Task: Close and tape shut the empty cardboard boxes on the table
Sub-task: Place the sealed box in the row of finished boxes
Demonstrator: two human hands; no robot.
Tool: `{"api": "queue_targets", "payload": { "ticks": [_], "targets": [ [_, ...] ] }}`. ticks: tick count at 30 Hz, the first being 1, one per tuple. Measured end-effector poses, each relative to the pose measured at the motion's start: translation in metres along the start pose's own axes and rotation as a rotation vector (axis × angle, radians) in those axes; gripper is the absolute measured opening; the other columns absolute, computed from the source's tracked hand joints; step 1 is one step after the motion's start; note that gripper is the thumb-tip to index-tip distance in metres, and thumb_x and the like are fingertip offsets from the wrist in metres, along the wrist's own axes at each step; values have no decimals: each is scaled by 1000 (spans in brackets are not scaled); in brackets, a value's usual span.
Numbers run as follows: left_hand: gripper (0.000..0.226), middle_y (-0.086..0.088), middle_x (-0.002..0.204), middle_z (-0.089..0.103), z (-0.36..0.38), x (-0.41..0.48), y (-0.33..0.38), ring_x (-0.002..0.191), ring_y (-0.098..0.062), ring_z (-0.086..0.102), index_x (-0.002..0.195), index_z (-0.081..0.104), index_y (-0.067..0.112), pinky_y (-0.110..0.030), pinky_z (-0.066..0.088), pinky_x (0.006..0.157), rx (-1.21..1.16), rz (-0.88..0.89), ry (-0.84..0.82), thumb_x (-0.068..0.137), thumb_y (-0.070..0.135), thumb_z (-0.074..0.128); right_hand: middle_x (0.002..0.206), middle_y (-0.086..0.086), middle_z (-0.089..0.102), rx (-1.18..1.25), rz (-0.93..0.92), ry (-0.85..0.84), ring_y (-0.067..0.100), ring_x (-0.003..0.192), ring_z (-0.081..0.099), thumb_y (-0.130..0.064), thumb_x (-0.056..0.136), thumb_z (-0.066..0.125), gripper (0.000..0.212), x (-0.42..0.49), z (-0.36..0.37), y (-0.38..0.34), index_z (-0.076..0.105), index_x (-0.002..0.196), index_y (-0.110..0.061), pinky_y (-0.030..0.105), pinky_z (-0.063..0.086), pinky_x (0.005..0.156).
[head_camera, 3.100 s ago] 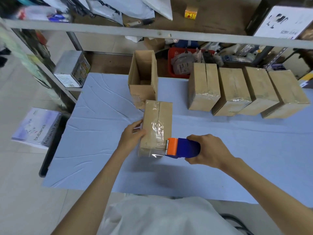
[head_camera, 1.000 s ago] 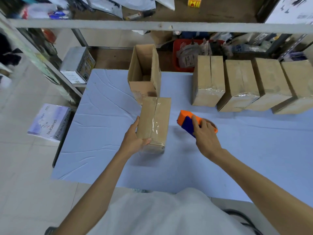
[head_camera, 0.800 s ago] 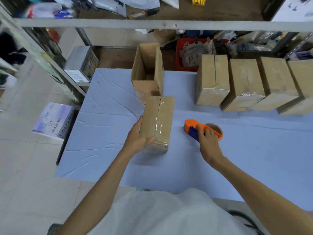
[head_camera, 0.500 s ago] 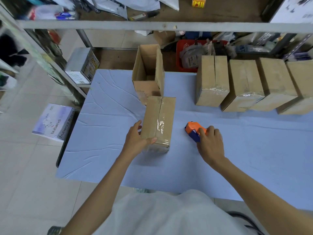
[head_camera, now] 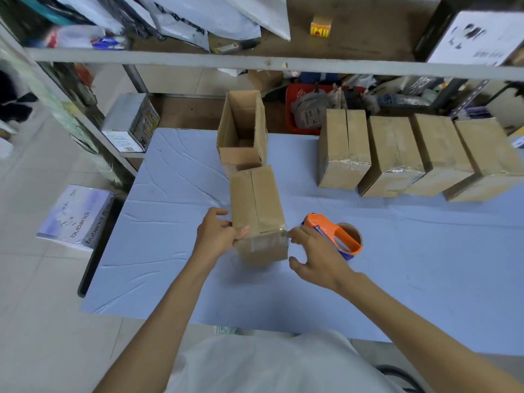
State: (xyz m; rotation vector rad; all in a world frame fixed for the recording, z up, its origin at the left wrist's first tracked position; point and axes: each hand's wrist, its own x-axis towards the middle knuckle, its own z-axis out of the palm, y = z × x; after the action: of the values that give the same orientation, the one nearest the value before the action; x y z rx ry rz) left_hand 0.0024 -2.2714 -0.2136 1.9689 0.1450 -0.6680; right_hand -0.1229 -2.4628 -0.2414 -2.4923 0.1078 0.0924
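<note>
Boxes: row of 4 (head_camera: 397,154) taped; 5th box (head_camera: 256,205) looks taped, L hand (head_camera: 217,236) gripping, R hand (head_camera: 314,256) spread-fingered at its corner; 1 unsealed box (head_camera: 242,129) to go.

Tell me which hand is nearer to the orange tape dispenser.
Right. The right hand is just beside the tape dispenser, at the right corner of the taped box. The left hand grips that box's left side, with the box between.

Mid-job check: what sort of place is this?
Probably a small packing or shipping room: taped brown cardboard boxes lined up on a blue-covered table, an orange tape dispenser, grey plastic mailer bags on the shelf.
</note>
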Motion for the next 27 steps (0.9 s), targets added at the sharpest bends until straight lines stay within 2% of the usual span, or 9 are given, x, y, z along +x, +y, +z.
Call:
{"api": "queue_targets", "payload": {
  "ticks": [3,6,7,10,12,15,18,22,27],
  "targets": [
    [64,-9,99,71,-10,-12,25,81,-22,72,131,34,20,-28,58,68,-221,-84,-212,83,17,76,112,-9,53,214,25,182,10,103,48,-30,63,75,62,-6,-26,-9,53,120,-24,24,42,81],
    [19,-5,79,71,-10,-29,40,72,-15,71,102,58,8,-31,60,71,-168,-64,-432,94,26,62,124,-13,42,283,65,174,4,112,40,-47,52,82,96,-5,-39,-23,38,135,-28,16,38,83],
    [25,-5,74,69,-8,-30,39,69,-15,68,95,64,6,-33,60,75,-101,-40,-493,95,30,58,126,-13,39,262,84,165,4,114,38,-52,47,85,108,-3,-39,-26,34,138,-28,17,38,84],
    [32,-1,68,61,-7,-32,48,64,-14,61,81,62,14,-31,57,68,119,-17,-467,90,45,62,130,-12,36,174,110,179,8,118,36,-60,36,89,129,5,-36,-27,26,144,-26,27,39,92],
    [45,-1,94,59,-9,-22,48,87,-13,59,97,59,20,-29,52,80,326,31,-372,75,57,74,136,-9,36,142,112,189,9,121,36,-61,36,88,134,10,-35,-25,22,147,-25,31,38,98],
    [100,3,143,32,-15,-1,51,132,-16,32,142,31,38,-35,33,109,391,308,-341,57,55,81,142,-8,35,117,43,149,8,125,35,-53,43,89,132,14,-37,-25,16,149,-24,31,39,102],
    [79,7,145,43,-13,11,59,134,-8,39,140,42,36,-39,33,114,191,487,-594,74,18,82,145,-9,32,99,-74,59,7,127,35,-53,47,88,132,19,-43,-24,10,150,-28,26,37,102],
    [61,6,124,60,-12,22,58,115,-16,55,125,57,38,-33,48,99,207,539,-482,73,14,80,146,-5,31,106,-52,176,8,131,29,-46,52,90,122,26,-45,-16,20,149,-23,24,31,104],
    [47,9,119,53,-16,13,51,97,-5,53,121,59,36,-8,42,74,247,574,-287,80,24,77,121,-2,51,245,207,445,17,113,51,-21,73,82,74,17,-38,-13,44,135,-15,23,42,88]
  ]
}}
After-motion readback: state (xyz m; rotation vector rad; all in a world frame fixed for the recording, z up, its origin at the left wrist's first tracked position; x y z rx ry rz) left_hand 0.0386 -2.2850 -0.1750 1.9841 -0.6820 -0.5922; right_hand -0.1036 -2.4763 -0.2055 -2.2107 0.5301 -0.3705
